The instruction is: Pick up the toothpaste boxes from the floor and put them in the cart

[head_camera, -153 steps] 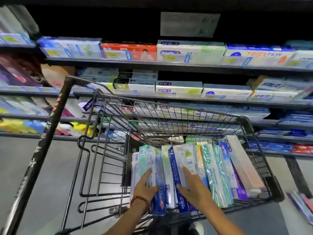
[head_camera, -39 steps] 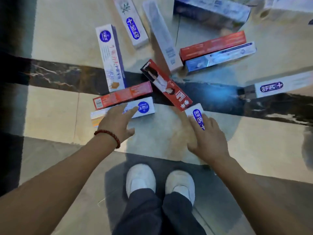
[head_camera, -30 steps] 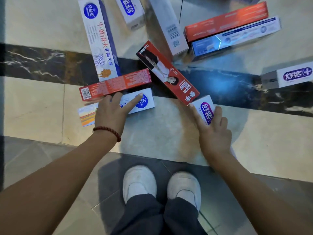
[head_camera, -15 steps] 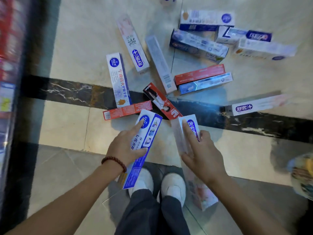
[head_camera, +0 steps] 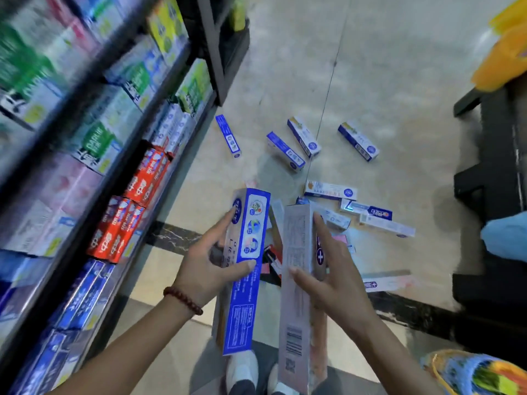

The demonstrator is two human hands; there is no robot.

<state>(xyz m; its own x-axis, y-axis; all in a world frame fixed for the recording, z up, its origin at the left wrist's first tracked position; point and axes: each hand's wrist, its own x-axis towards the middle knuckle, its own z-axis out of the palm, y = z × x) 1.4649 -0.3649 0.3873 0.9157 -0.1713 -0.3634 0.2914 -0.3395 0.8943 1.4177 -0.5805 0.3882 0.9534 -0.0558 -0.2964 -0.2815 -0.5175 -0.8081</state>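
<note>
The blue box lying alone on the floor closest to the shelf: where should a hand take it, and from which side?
Probably the blue box is best taken at its middle, from above, thumb on one long side and fingers on the other. It lies flat on the floor, long and narrow, with bare floor on both long sides. Both hands are full now.

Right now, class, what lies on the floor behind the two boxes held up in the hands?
Between the blue box and the grey box, a red box shows partly on the floor. Whatever else lies behind them is covered.
</note>
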